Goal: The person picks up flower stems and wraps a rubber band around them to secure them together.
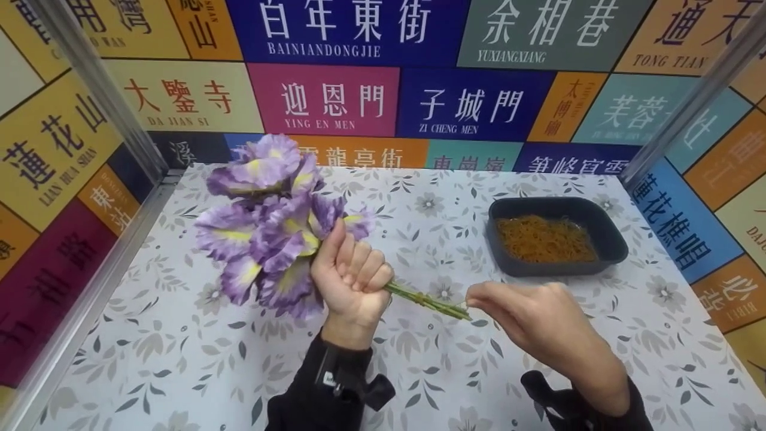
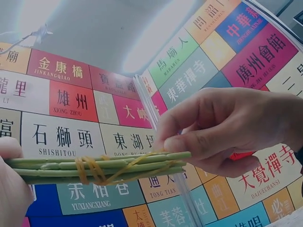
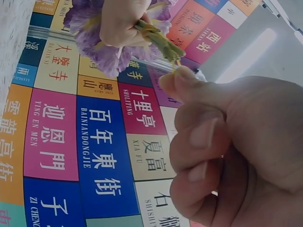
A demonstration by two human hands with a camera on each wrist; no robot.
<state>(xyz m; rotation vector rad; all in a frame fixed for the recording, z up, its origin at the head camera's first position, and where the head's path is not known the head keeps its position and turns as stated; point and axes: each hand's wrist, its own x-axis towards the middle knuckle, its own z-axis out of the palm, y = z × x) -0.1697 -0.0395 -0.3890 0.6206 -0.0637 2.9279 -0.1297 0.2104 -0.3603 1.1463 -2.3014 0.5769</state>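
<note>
My left hand (image 1: pixel 353 278) grips a bunch of purple and yellow flowers (image 1: pixel 263 221) by its green stems (image 1: pixel 443 306), just below the blooms. The stem ends stick out to the right of the fist. A yellowish rubber band (image 2: pixel 92 170) is wound around the stems, and a stretched strand of it runs along to their cut ends. Thumb and forefinger of my right hand (image 1: pixel 538 326) pinch that strand at the stem ends, as the right wrist view shows. The other right fingers are curled in.
A dark grey plastic tub (image 1: pixel 556 269) holding a heap of orange-yellow rubber bands (image 1: pixel 544 239) stands at the right back of the table. The table wears a leaf-and-flower patterned cover (image 1: pixel 197 359). Colourful panels with lettering (image 1: pixel 335 99) enclose the back and sides.
</note>
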